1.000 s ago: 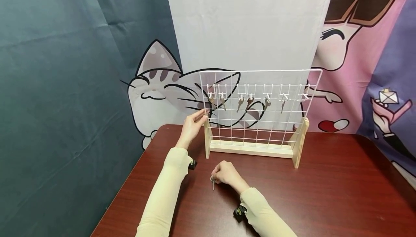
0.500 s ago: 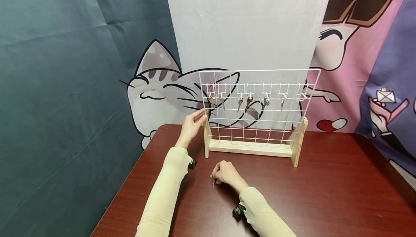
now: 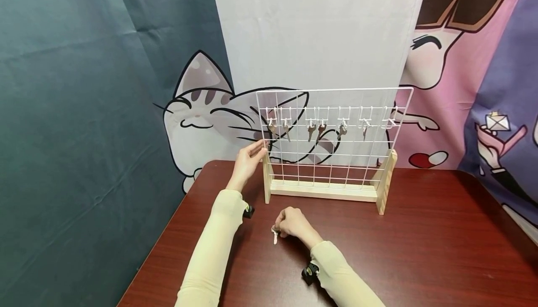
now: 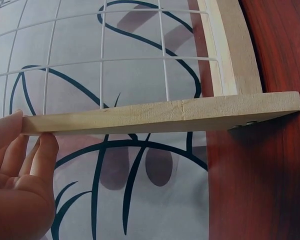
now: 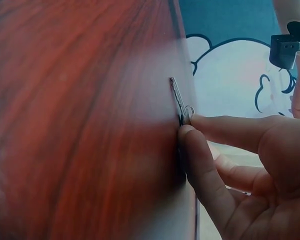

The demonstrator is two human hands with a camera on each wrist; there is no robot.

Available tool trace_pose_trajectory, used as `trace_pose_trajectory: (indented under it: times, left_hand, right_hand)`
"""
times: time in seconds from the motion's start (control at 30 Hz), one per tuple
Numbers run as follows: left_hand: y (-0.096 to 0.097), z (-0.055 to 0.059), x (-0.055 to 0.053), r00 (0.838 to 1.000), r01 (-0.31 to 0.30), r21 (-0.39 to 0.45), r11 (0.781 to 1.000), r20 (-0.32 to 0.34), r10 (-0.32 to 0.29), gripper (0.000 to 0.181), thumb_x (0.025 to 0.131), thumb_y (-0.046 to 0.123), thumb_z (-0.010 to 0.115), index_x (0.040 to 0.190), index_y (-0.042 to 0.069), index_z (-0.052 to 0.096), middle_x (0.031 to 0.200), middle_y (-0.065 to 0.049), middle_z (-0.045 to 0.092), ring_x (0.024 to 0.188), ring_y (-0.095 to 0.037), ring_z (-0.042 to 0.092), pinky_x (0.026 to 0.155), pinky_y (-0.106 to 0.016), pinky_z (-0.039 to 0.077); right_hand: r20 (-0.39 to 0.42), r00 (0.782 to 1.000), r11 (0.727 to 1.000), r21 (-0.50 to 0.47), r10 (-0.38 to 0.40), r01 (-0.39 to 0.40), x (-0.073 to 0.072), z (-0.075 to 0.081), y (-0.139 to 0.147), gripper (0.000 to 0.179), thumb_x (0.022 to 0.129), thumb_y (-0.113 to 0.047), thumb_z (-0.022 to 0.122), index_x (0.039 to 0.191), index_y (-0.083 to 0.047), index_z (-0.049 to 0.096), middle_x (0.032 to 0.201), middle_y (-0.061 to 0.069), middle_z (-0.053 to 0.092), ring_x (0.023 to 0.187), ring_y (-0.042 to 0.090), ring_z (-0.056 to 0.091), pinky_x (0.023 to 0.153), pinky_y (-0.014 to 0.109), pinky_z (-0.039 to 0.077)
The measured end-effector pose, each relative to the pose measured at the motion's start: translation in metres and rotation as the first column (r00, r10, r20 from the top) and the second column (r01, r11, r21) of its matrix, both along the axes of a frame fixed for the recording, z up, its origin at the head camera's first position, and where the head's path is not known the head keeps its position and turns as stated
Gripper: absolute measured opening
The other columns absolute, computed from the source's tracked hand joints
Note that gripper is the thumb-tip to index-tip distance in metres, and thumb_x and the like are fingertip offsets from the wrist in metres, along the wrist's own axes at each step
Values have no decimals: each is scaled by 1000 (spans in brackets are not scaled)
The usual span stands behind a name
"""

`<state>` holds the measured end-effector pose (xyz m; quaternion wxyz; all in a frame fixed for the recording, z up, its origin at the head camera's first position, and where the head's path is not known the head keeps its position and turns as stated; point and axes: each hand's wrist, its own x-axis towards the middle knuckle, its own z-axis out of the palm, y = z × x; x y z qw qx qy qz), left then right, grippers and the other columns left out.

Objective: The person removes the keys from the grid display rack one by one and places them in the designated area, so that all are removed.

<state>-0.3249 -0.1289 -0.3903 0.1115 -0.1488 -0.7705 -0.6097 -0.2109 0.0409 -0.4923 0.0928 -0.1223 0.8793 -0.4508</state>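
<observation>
My left hand pinches the top end of the wooden side post of a white wire rack, thumb on one side and fingers on the other. Low over the table in front of the rack, my right hand holds a small silver key between thumb and index finger. In the right wrist view the key's blade sticks out past the fingertips, close to the wood, with a small metal ring at its head. Several other keys hang from white hooks on the rack.
The rightmost hook bears no key. A pale wooden base bar joins the rack's two side posts. The reddish-brown table reaches back to a printed cloth, with a dark green cloth at left.
Both hands keep their places, the left at the post and the right low over the table. The key in my right hand has turned slightly and looks brighter.
</observation>
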Motion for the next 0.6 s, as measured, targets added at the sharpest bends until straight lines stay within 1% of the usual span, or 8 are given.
trace_pose_trajectory:
  times: [0.13, 0.23, 0.27, 0.3, 0.37, 0.5, 0.53, 0.6]
  left_hand:
    - [0, 0, 1, 1000, 6, 8, 1000, 2, -6, 42, 99, 15, 66, 139, 3, 60, 132, -11, 65, 125, -23, 60, 104, -33, 48]
    - [1, 0, 1, 1000, 7, 15, 1000, 6, -7, 42, 100, 14, 66, 139, 2, 59, 133, -12, 64, 126, -24, 60, 105, -33, 48]
    - [1, 1, 1, 1000, 3, 16, 1000, 8, -3, 42, 100, 13, 66, 139, 2, 59, 134, -13, 64, 126, -25, 60, 105, -33, 48]
    - [2, 5, 4, 1000, 4, 15, 1000, 16, -4, 42, 100, 11, 65, 139, 1, 59, 134, -14, 63, 126, -27, 59, 105, -35, 48]
    - [2, 5, 4, 1000, 0, 15, 1000, 18, -1, 42, 99, 11, 65, 139, 1, 59, 134, -15, 63, 125, -28, 60, 105, -37, 48]
    - [2, 4, 5, 999, -4, 5, 1000, 33, 4, 42, 100, 12, 65, 140, 3, 59, 136, -15, 62, 125, -28, 60, 106, -38, 48]
    - [1, 0, 2, 1000, -9, 5, 1000, 30, 9, 42, 100, 13, 66, 140, 4, 59, 135, -13, 63, 125, -27, 60, 105, -37, 49]
    - [0, 1, 2, 999, -10, 2, 1000, 33, 10, 42, 99, 14, 66, 140, 5, 59, 135, -12, 63, 125, -26, 60, 105, -36, 49]
  right_hand:
    - [36, 999, 999, -34, 0, 1, 0, 3, 4, 14, 81, -4, 79, 72, -7, 68, 63, 0, 68, 50, 11, 65, 50, 24, 56]
    - [58, 998, 999, -39, -6, 8, -1, 6, 9, 13, 82, -7, 80, 76, -6, 69, 62, 2, 68, 51, 10, 64, 51, 24, 56]
    - [60, 998, 999, -40, -10, 12, -1, 7, 12, 12, 83, -8, 80, 78, -6, 69, 62, 2, 67, 51, 9, 63, 51, 24, 56]
    - [57, 998, 999, -37, -13, 15, -2, 8, 14, 12, 83, -9, 80, 79, -6, 69, 62, 2, 67, 51, 9, 62, 51, 23, 55]
    - [51, 999, 999, -43, -16, 18, -2, 7, 20, 12, 83, -10, 80, 82, -6, 69, 60, 2, 65, 50, 8, 60, 51, 23, 54]
    - [84, 996, 994, -107, -18, 27, -1, 5, 31, 13, 84, -10, 80, 88, -3, 69, 61, 3, 64, 51, 10, 59, 51, 25, 54]
    - [96, 995, 992, -123, -19, 31, -1, 4, 34, 13, 84, -10, 80, 90, -2, 69, 62, 3, 64, 52, 10, 60, 51, 26, 55]
    - [115, 993, 988, -148, -30, 46, 1, 5, 40, 14, 85, -8, 79, 92, -1, 70, 66, 6, 66, 55, 13, 62, 52, 28, 57]
